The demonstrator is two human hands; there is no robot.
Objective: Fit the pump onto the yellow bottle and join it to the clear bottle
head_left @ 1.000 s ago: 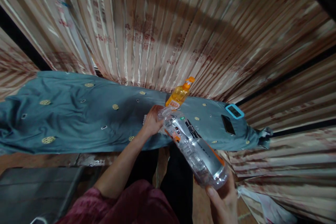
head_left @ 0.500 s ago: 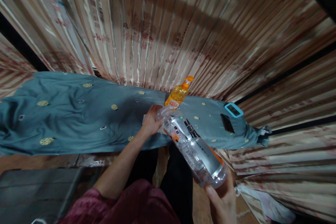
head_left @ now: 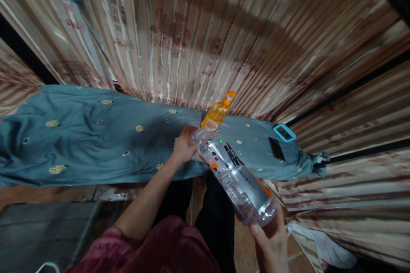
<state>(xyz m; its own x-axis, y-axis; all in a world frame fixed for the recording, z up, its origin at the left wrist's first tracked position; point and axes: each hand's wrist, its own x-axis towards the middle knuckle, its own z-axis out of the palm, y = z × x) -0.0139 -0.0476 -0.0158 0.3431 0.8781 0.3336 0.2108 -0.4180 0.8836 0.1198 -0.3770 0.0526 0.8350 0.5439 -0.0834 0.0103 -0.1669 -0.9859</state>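
A large clear plastic bottle (head_left: 238, 181) with a silver, black and orange label slants across the view, its neck up and left, its base low and right. My left hand (head_left: 186, 145) is closed around the neck end. Down at the base, my right hand (head_left: 270, 239) grips the bottle with the thumb along its side. Just beyond the neck stands an orange pump bottle (head_left: 218, 113) on the cloth. A pale, ragged-edged piece of fabric (head_left: 175, 143) lies under my left hand, mostly hidden.
The blue-green patterned cloth (head_left: 96, 140) covers a long narrow surface. Toward its right end lie a dark phone (head_left: 276, 149) and a light-blue framed device (head_left: 284, 133). Pleated curtains (head_left: 192, 38) hang close behind. A grey slab-like object (head_left: 45, 230) sits lower left, and a white bag (head_left: 333, 245) lower right.
Both hands keep their hold on the bottle, which stays almost in place. The whole view has shifted very slightly.
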